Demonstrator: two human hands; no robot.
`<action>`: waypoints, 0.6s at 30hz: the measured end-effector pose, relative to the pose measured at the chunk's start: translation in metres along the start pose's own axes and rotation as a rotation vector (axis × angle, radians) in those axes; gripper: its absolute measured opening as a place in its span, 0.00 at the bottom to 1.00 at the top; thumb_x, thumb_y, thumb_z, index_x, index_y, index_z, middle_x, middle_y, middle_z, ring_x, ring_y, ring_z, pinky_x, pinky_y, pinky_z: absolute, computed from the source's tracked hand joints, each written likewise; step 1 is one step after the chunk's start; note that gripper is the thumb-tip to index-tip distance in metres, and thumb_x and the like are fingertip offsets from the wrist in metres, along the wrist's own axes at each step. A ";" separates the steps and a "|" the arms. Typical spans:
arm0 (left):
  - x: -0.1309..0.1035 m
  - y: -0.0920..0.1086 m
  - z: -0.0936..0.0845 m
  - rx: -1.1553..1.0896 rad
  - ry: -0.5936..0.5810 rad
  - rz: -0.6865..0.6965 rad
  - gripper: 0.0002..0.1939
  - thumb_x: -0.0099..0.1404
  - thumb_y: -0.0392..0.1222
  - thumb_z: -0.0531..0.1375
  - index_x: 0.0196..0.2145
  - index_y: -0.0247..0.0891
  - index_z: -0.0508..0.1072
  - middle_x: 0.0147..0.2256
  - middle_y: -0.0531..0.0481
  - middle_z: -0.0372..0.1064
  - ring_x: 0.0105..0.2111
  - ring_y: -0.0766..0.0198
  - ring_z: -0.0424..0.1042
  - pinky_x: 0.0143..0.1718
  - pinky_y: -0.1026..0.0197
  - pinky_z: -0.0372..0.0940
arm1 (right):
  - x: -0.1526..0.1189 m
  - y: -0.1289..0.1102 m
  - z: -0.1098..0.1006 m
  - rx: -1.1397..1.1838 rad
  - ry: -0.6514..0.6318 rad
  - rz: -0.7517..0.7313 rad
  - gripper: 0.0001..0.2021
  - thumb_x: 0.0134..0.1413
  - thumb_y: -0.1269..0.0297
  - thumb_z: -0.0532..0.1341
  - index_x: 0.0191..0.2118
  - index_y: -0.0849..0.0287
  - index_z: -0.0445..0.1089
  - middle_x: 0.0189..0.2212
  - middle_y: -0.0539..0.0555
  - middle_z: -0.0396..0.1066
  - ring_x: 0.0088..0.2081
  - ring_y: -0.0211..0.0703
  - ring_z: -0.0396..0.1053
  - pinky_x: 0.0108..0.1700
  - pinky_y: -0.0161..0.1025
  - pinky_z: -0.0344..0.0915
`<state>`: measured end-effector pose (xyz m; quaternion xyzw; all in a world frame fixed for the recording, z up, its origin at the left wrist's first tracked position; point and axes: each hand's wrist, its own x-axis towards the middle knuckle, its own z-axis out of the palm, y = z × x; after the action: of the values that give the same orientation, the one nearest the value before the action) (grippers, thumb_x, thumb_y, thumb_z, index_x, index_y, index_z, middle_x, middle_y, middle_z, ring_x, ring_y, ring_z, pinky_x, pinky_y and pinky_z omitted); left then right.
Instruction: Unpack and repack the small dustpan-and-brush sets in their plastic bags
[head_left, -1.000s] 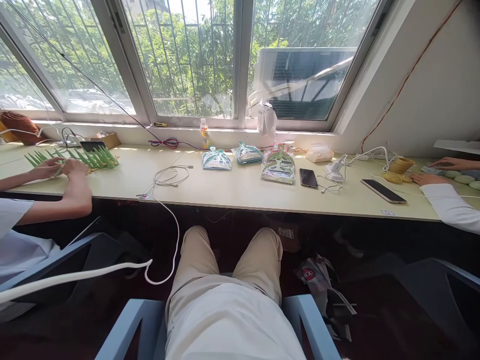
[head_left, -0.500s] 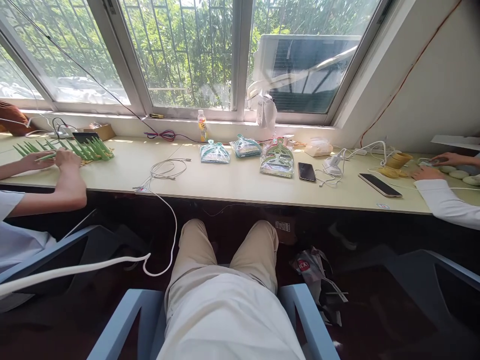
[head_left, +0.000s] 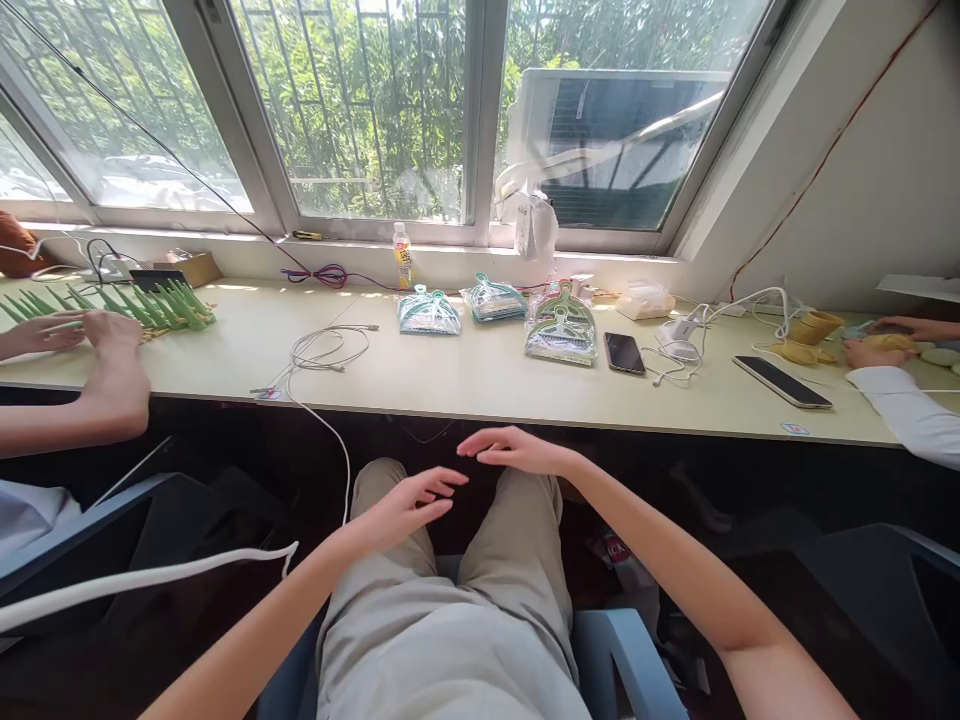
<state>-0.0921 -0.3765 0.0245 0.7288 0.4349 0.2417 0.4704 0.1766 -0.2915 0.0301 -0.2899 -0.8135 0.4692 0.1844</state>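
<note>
Over my lap, my left hand (head_left: pixel 412 508) is open with fingers apart and holds nothing. My right hand (head_left: pixel 517 450) hangs just before the table edge, also open, its fingers loosely stretched out. The two hands do not touch each other. On the pale table (head_left: pixel 420 385) beyond them lie a bagged blue dustpan-and-brush set (head_left: pixel 428 312), a second blue bagged set (head_left: pixel 495 298) and a green bagged set (head_left: pixel 561 328). A phone (head_left: pixel 624 353) lies right of the green set.
A coiled white cable (head_left: pixel 330 350) drapes over the table edge. A bottle (head_left: pixel 403 257) stands near the window. On the left a person's hands touch green spiky pieces (head_left: pixel 172 308); on the right another person works beside a larger phone (head_left: pixel 781 381) and a charger (head_left: pixel 677 336).
Both my hands and forearms have come into view over my lap. The camera view has shifted slightly. The person's arm on the left has moved a little to the left.
</note>
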 end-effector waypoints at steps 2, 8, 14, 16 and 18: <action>0.074 0.007 -0.025 -0.023 0.208 0.161 0.20 0.66 0.46 0.60 0.55 0.46 0.74 0.59 0.46 0.70 0.58 0.52 0.70 0.59 0.51 0.65 | 0.062 0.018 -0.037 -0.023 0.254 0.006 0.19 0.65 0.60 0.57 0.59 0.55 0.71 0.60 0.56 0.71 0.61 0.47 0.68 0.62 0.46 0.65; 0.250 -0.029 -0.126 0.105 1.000 -0.042 0.24 0.66 0.32 0.54 0.59 0.37 0.64 0.64 0.36 0.61 0.63 0.53 0.62 0.63 0.52 0.58 | 0.214 0.081 -0.099 -0.245 0.753 0.450 0.30 0.66 0.61 0.57 0.70 0.64 0.55 0.68 0.64 0.59 0.70 0.52 0.54 0.68 0.44 0.52; 0.307 -0.098 -0.194 0.261 0.912 -0.376 0.30 0.64 0.34 0.60 0.62 0.31 0.61 0.63 0.28 0.62 0.67 0.44 0.57 0.62 0.49 0.57 | 0.287 0.114 -0.118 -0.331 0.818 0.599 0.32 0.68 0.55 0.55 0.71 0.65 0.53 0.71 0.66 0.54 0.72 0.54 0.49 0.69 0.45 0.47; 0.316 -0.109 -0.204 0.260 0.891 -0.367 0.27 0.62 0.38 0.63 0.59 0.37 0.67 0.60 0.31 0.67 0.67 0.43 0.58 0.61 0.47 0.58 | 0.296 0.118 -0.124 -0.349 0.825 0.583 0.30 0.68 0.57 0.55 0.71 0.65 0.54 0.69 0.67 0.58 0.72 0.54 0.51 0.69 0.47 0.47; 0.321 -0.115 -0.209 0.103 0.905 -0.317 0.22 0.62 0.40 0.64 0.54 0.43 0.71 0.57 0.36 0.71 0.64 0.43 0.63 0.59 0.47 0.62 | 0.297 0.122 -0.128 -0.330 0.875 0.556 0.29 0.68 0.59 0.55 0.70 0.63 0.56 0.66 0.66 0.64 0.70 0.54 0.55 0.69 0.48 0.49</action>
<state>-0.1361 0.0196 -0.0043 0.4975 0.7130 0.4383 0.2281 0.0595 0.0315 -0.0045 -0.6875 -0.6164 0.2018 0.3267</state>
